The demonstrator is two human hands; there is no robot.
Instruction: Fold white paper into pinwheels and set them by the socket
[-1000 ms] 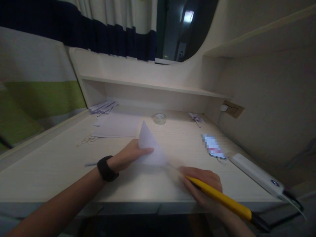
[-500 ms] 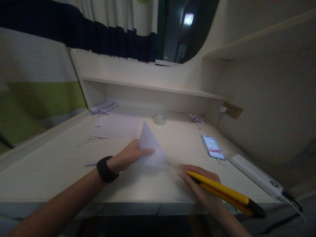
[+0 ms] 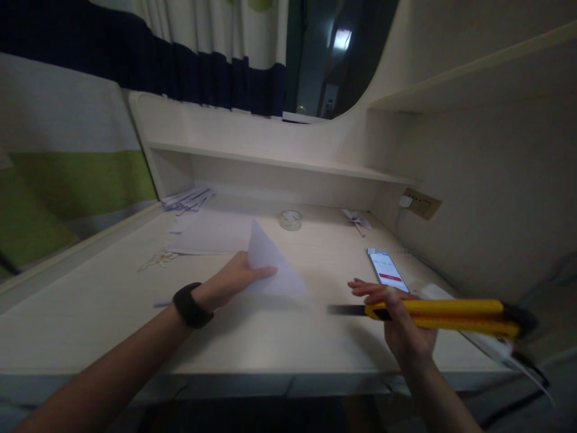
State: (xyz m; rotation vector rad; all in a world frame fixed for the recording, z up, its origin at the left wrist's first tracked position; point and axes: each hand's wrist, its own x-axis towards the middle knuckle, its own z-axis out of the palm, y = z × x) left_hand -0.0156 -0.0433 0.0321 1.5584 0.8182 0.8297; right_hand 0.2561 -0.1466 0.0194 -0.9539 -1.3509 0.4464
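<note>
Far left on the desk [image 3: 90, 300], loose paper sheets [image 3: 211, 234] lie flat near the back, with a bundle of strips [image 3: 187, 197] behind them. Your left hand [image 3: 229, 281], a black band [image 3: 189, 305] on its wrist, has its fingers clamped on a folded sheet of white paper [image 3: 270, 267], which stands tilted with one corner pointing up and its lower edge on the desk. Behind it sits a roll of clear tape [image 3: 291, 219]. Your right hand [image 3: 401, 328], well apart from the paper, has its fingers wrapped around a yellow utility knife [image 3: 442, 314], held level with its dark blade out toward the paper. Just behind that hand a phone [image 3: 386, 269] lies face up, screen lit.
</note>
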